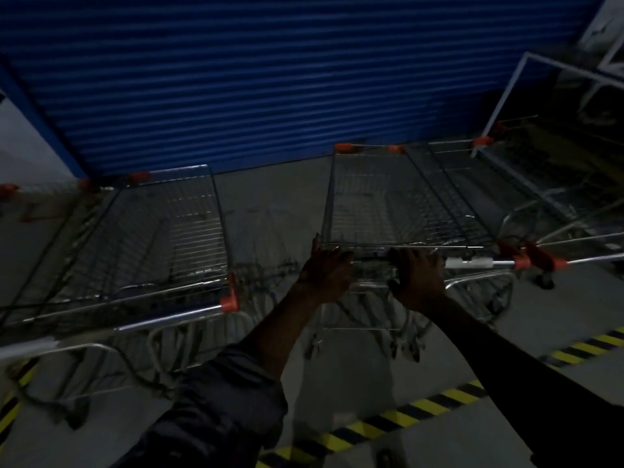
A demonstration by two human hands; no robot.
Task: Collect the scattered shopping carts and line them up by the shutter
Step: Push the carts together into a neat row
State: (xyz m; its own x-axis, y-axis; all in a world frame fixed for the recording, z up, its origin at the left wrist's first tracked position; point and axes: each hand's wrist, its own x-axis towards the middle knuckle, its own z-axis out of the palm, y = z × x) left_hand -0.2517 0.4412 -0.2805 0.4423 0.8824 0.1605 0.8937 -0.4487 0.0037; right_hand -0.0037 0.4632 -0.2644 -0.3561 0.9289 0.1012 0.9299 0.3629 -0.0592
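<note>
A wire shopping cart point(381, 197) with orange corner caps stands in front of me, its nose toward the blue roller shutter point(236, 79). My left hand point(326, 268) and my right hand point(418, 278) are both closed around its handle bar point(472, 263). Another cart point(449, 184) sits tight against its right side. A further cart point(162, 238) stands to the left, also facing the shutter, with a gap of bare floor between it and mine.
More cart parts with orange caps point(10, 189) show at the far left. A white metal frame point(506, 96) leans at the back right beside dark clutter. Yellow-and-black hazard tape point(388, 420) crosses the grey floor near my feet.
</note>
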